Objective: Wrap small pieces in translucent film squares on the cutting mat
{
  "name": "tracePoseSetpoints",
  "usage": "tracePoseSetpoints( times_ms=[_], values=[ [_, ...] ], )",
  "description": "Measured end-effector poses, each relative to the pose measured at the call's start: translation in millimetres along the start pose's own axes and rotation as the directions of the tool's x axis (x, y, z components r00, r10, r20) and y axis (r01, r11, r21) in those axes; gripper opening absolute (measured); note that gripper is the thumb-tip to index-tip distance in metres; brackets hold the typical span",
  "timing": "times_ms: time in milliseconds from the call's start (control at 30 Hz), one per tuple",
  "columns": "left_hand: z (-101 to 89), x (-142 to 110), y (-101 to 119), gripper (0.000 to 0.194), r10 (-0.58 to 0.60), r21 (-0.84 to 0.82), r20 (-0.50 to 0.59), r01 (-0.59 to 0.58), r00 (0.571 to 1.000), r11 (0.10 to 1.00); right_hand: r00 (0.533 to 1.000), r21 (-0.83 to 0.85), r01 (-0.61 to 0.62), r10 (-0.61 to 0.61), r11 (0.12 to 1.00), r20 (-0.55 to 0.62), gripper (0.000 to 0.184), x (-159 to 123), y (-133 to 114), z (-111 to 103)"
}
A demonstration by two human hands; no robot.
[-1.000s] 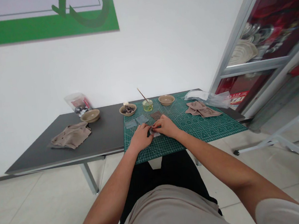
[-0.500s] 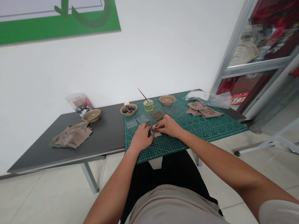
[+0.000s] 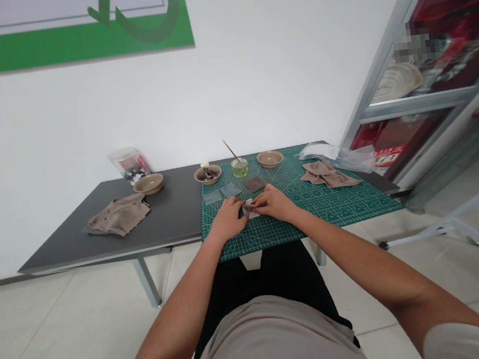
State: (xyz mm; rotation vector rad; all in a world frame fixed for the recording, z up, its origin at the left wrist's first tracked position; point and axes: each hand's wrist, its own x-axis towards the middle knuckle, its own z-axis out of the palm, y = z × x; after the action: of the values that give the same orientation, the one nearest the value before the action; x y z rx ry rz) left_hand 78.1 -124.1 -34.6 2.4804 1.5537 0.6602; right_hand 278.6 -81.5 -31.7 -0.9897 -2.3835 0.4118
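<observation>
No word is fully legible. White rectangular wall sign with green border (image 3: pixel 71 46): large green character, cropped at top. Red-and-white label (image 3: pixel 389 156), lower right: lettering blurred. Green gridded cutting mat (image 3: pixel 312 208): fine markings unreadable.

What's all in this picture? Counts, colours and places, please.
Table: 1, dark grey, centre
Cutting mat: 1, green, table's right
Piece: 1, whitish and dark, mat's front
Squares: 3, blue-grey and brown, mat
Jar: 1, clear, mat's back
Stick: 1, brown, in jar
Bowls: 3, tan, table's back; middle holds dark bits
Small object: 1, whitish, behind middle bowl
Cloths: 2, brownish, left, right
Tub: 1, clear, back left
Bag: 1, clear, back right
Wall: 1, white, behind
Sign: 1, green-edged, upper left
Glazed frame: 1, silvery, right
Stand: 1, white, lower right
Floor: 1, pale, below
Top: 1, grey-beige, bottom
Trousers: 1, black, below
Arms: 2, bare, bottom
Left grip: 1, bare, at piece
Right grip: 1, bare, at piece
</observation>
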Motion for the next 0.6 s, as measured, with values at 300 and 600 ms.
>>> tracePoseSetpoints(
  times_ms=[300,600],
  values=[
    [-2.2,-1,4,0.034,0.008,0.025,-0.005,-0.008,1.0,1.0,0.998,-0.006,-0.042,0.042,0.999,-0.036,0.009,9,-4,11],
    [1.0,-1,1,0.038,0.015,0.038,-0.013,-0.015,1.0,0.999,0.999,0.0,-0.025,0.025,1.0,-0.027,0.008,-4,2,1]
  ],
)
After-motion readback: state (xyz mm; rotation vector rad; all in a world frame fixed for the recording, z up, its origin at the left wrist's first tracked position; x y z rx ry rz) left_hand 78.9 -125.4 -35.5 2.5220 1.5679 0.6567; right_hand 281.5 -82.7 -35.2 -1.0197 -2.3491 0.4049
